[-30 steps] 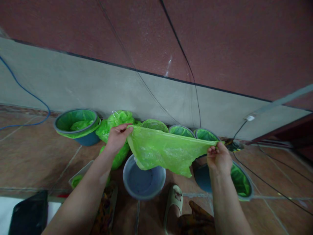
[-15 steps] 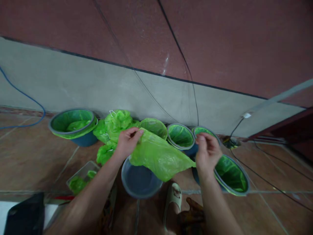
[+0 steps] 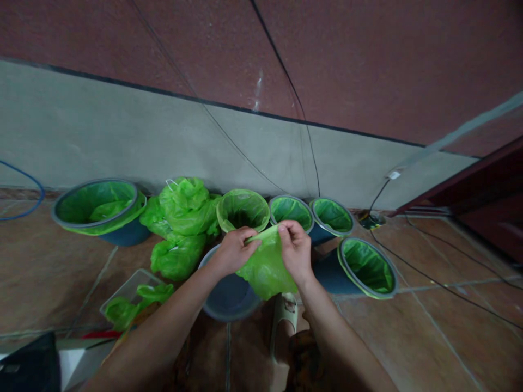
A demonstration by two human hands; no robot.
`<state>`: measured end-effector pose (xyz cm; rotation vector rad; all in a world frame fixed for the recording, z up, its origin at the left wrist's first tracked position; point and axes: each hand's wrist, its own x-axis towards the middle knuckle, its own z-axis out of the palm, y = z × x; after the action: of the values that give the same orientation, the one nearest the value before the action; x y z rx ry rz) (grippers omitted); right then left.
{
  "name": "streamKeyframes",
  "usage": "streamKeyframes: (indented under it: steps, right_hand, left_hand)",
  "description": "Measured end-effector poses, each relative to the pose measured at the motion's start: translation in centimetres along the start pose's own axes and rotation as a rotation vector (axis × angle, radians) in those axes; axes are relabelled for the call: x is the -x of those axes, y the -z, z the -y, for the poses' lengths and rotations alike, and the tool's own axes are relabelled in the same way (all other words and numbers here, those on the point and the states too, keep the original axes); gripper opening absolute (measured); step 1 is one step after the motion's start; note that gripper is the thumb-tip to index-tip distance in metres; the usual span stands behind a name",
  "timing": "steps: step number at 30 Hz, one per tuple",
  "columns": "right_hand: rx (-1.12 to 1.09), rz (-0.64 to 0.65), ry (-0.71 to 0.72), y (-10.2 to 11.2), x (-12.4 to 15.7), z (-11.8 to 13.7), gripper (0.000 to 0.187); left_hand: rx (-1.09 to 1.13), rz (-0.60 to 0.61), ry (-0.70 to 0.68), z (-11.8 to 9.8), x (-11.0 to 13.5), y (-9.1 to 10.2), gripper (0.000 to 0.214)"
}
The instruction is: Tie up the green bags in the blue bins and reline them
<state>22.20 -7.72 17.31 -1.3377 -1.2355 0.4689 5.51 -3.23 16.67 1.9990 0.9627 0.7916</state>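
Between my hands hangs a thin green plastic bag (image 3: 268,268), stretched along its top edge. My left hand (image 3: 237,249) pinches one end of that edge, fingers closed. The other end is pinched by my right hand (image 3: 295,247). Under the bag and my left forearm stands an unlined grey bin (image 3: 231,299), partly covered by them. Just beyond my hands is a bin with a green liner (image 3: 244,204) folded over its rim.
Lined bins stand along the wall, including a large blue one (image 3: 122,234) at left and a tilted one (image 3: 368,267) at right. Bulging green bags (image 3: 186,209) are piled left of centre. A clear tray (image 3: 133,280) holds more green plastic. A black cable (image 3: 429,294) crosses the floor.
My right hand has moved left toward my left hand and now grips the bag's top edge. The bag hangs bunched lower between them. The view has shifted slightly right.
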Motion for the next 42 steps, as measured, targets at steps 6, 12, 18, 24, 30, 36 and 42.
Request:
streamKeyframes:
  steps: [6,12,18,24,30,36,42]
  right_hand:
    - [0.001,-0.407,0.076,3.8,-2.7,-0.9,0.023]
    - [0.070,-0.617,0.089,8.1,-4.1,-2.0,0.023]
    - [0.070,-0.796,0.085,10.9,-4.8,-3.1,0.017]
    - [-0.109,-0.962,0.117,13.1,-5.5,-4.4,0.010]
    - [-0.207,-0.954,0.131,13.7,-5.4,-5.3,0.010]
    - [-0.227,-1.003,0.083,14.2,-5.4,-5.5,0.017]
    - [-0.269,-1.055,0.053,15.2,-5.6,-6.0,0.025]
  left_hand:
    - [-0.159,0.210,0.084,1.3,0.2,1.2,0.010]
    - [-0.329,0.279,0.046,2.2,0.5,2.1,0.017]
    - [-0.474,0.215,0.090,3.0,0.6,2.3,0.033]
    - [-0.670,0.040,0.171,3.6,0.6,3.7,0.034]
    - [-0.502,-0.251,0.179,4.2,0.1,5.8,0.032]
    - [-0.276,-0.121,0.174,4.3,0.5,7.8,0.024]
    - [-0.181,-0.080,0.109,4.4,1.2,8.5,0.020]
